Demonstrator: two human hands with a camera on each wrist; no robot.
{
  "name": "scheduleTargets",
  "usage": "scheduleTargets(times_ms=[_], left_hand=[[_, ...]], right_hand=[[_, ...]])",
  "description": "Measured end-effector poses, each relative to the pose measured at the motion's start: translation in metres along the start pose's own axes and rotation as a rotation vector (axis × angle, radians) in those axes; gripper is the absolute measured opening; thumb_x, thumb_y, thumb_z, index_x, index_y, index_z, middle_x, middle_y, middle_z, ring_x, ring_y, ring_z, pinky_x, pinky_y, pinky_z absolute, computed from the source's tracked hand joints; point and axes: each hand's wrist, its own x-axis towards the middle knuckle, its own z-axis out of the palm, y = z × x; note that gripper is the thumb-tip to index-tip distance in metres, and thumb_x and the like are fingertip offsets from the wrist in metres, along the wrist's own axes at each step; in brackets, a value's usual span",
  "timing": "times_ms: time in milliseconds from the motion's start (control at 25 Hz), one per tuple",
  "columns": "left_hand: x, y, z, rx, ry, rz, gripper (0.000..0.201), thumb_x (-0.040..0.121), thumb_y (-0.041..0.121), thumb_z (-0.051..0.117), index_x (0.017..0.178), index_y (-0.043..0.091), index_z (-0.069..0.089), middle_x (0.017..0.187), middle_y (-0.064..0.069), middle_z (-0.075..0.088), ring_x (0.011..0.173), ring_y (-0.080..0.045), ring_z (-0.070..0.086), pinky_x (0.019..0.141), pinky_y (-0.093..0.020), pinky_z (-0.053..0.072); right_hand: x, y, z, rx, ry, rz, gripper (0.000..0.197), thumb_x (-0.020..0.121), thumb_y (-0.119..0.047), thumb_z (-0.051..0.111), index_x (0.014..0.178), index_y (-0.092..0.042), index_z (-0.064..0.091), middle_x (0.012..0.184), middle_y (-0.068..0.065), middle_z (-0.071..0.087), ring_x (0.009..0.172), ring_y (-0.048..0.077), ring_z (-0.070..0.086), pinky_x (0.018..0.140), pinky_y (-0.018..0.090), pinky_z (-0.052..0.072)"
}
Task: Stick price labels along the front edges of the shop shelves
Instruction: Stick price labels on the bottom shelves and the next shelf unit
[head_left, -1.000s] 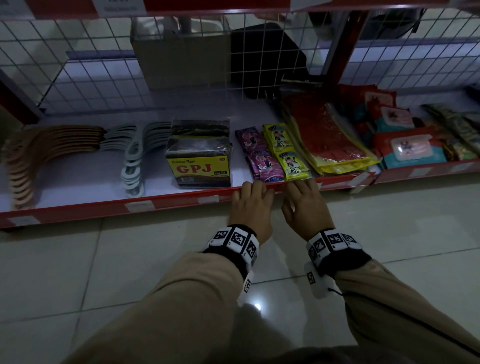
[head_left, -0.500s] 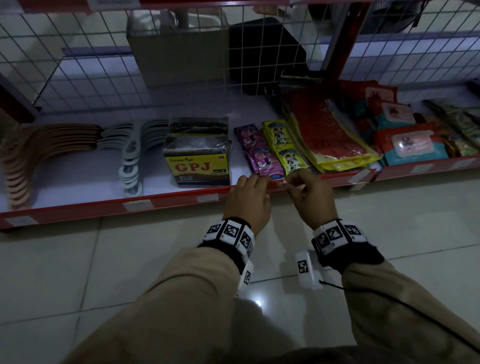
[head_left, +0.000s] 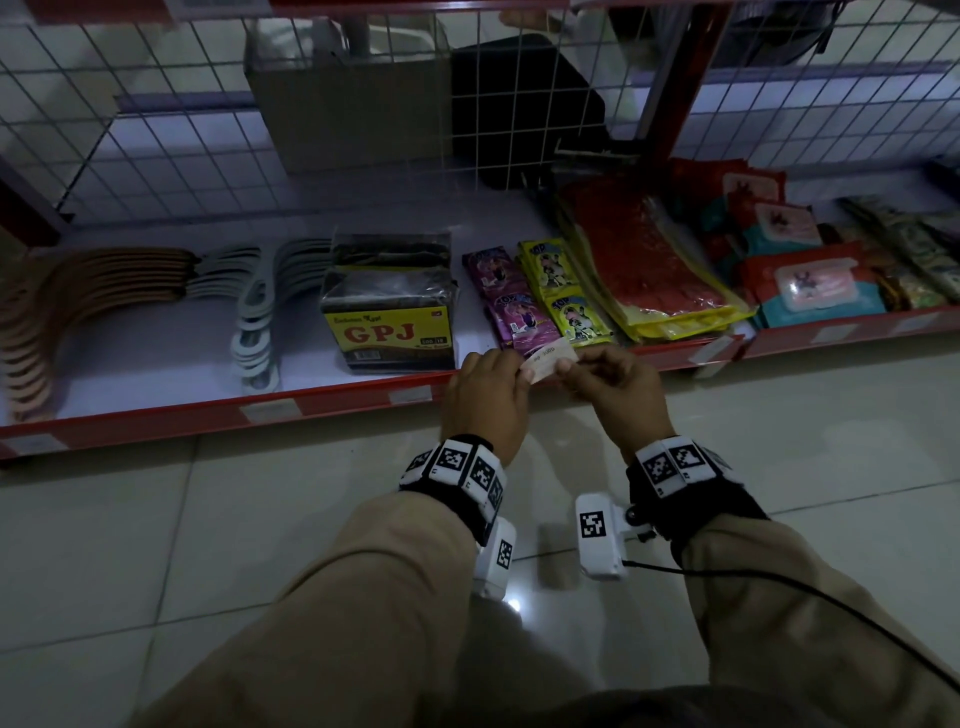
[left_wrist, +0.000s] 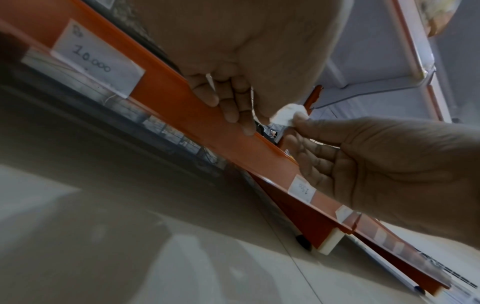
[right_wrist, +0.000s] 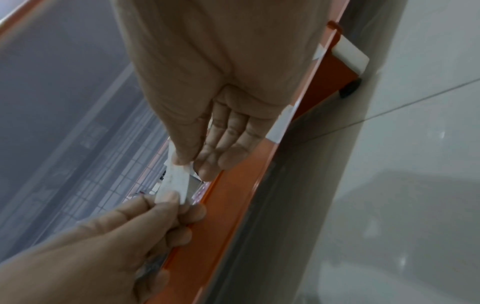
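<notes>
Price label (head_left: 549, 359) is pinched at each end between your left hand (head_left: 485, 397) and right hand (head_left: 615, 387), just above the red shelf edge (head_left: 337, 402). Uneven tension may curl the label onto itself; lowering it tilted would seat it crooked.

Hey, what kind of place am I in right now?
Most likely a small shop. Packaged goods such as the GPJ pack and hangers lie on a low shelf whose red front edge carries a handwritten price label, and both hands hold another paper label.
</notes>
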Motion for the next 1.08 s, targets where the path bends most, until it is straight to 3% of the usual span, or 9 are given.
scheduleTargets(times_ms=[120,240,320,440,640,800,960,1080], left_hand=[[-0.001,0.002,0.0,0.049,-0.026,-0.012,0.021,0.1,0.027,0.039,0.104,0.013,0.055,0.106,-0.004,0.057,0.1,-0.024,0.045,0.08,-0.037,0.035],[-0.001,0.002,-0.001,0.099,-0.05,-0.006,0.021,0.1,0.026,0.038,0.105,0.014,0.054,0.108,-0.003,0.056,0.103,-0.024,0.044,0.082,-0.036,0.036],[-0.001,0.002,-0.001,0.123,-0.059,0.013,0.02,0.1,0.027,0.039,0.106,0.015,0.054,0.11,-0.003,0.055,0.104,-0.024,0.044,0.083,-0.035,0.035],[-0.003,0.002,-0.002,0.142,-0.055,0.04,0.018,0.099,0.026,0.041,0.105,0.015,0.054,0.11,-0.003,0.055,0.104,-0.024,0.044,0.084,-0.035,0.034],[-0.008,0.003,-0.002,0.036,-0.004,0.026,0.024,0.092,0.024,0.052,0.114,0.014,0.053,0.106,-0.006,0.058,0.101,-0.027,0.048,0.083,-0.037,0.038],[-0.006,0.003,-0.001,0.017,0.022,0.005,0.048,0.089,0.023,0.055,0.134,0.017,0.04,0.106,-0.008,0.06,0.1,-0.029,0.051,0.085,-0.041,0.042],[-0.006,0.002,0.007,0.31,-0.034,0.061,0.032,0.091,0.028,0.049,0.121,0.017,0.05,0.118,-0.008,0.051,0.108,-0.028,0.044,0.086,-0.039,0.037],[-0.005,0.002,0.013,0.389,-0.038,0.047,0.03,0.09,0.026,0.049,0.118,0.017,0.051,0.12,-0.008,0.048,0.11,-0.029,0.043,0.087,-0.039,0.037]], right_hand=[[0.004,-0.001,-0.01,-0.161,0.028,-0.069,0.013,0.083,-0.013,0.072,0.086,-0.002,0.066,0.077,0.01,0.066,0.072,0.016,0.062,0.067,0.026,0.05],[0.006,-0.008,-0.016,-0.278,-0.004,-0.207,0.017,0.085,-0.015,0.07,0.1,-0.011,0.064,0.091,0.0,0.067,0.081,0.009,0.063,0.07,0.018,0.047],[0.011,-0.013,-0.017,-0.496,-0.131,-0.339,0.029,0.085,-0.015,0.069,0.113,-0.018,0.063,0.106,-0.003,0.066,0.091,0.006,0.06,0.074,0.014,0.044],[0.018,-0.016,-0.015,-0.841,-0.243,-0.494,0.019,0.085,-0.01,0.067,0.104,-0.012,0.069,0.096,0.007,0.068,0.091,0.023,0.059,0.075,0.03,0.045],[0.022,-0.015,-0.014,-0.749,-0.138,-0.464,0.009,0.085,-0.006,0.064,0.092,-0.01,0.068,0.09,0.006,0.068,0.08,0.022,0.062,0.072,0.037,0.051],[0.028,-0.013,-0.014,-0.873,-0.225,-0.463,0.013,0.081,-0.003,0.066,0.086,-0.014,0.069,0.084,0.003,0.069,0.083,0.025,0.059,0.073,0.039,0.048],[0.027,-0.01,-0.014,-0.948,-0.288,-0.481,0.015,0.08,-0.003,0.063,0.089,-0.013,0.069,0.085,0.007,0.069,0.089,0.029,0.055,0.075,0.038,0.045],[0.024,-0.008,-0.016,-1.024,-0.283,-0.503,0.014,0.079,-0.011,0.069,0.093,-0.009,0.067,0.093,0.012,0.063,0.093,0.033,0.055,0.076,0.04,0.046]])
